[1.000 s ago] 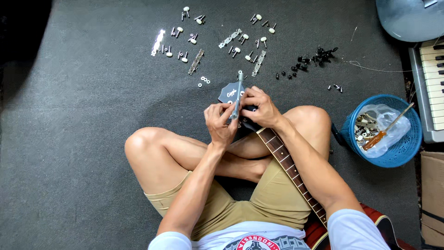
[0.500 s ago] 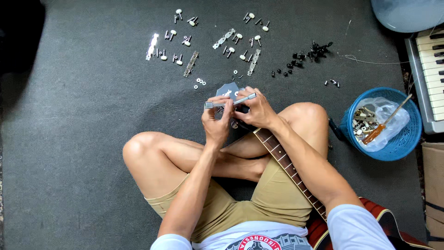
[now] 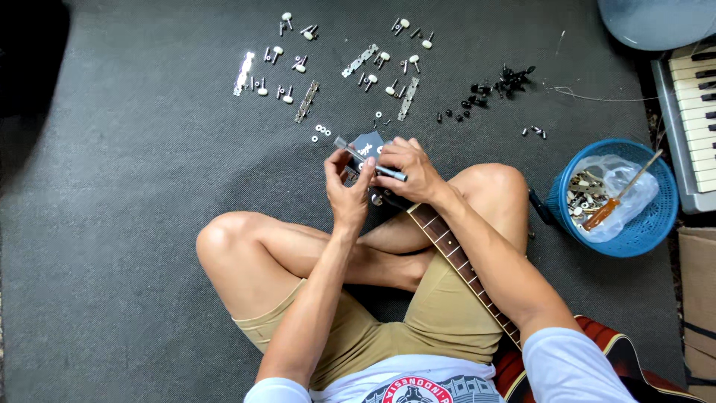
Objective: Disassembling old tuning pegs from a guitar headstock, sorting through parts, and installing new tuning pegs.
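Note:
I sit cross-legged on a grey carpet with a guitar across my lap; its neck [image 3: 456,254] runs up to the dark headstock [image 3: 367,145]. My left hand [image 3: 347,186] and my right hand [image 3: 406,169] meet at the headstock. Both pinch a slim silver metal strip [image 3: 368,164] that lies slanted across the headstock. My left fingers hold its left part, my right fingers grip its right end. Whether the strip touches the headstock I cannot tell.
Rows of silver tuning pegs [image 3: 282,73], metal plates [image 3: 361,60] and small washers [image 3: 321,133] lie on the carpet ahead, with black small parts [image 3: 492,89] to the right. A blue basket [image 3: 616,198] holds a screwdriver. A keyboard [image 3: 690,104] stands at far right.
The metal strip has turned from upright to lying slanted across the headstock. Both hands stayed at the headstock and shifted their grip along it.

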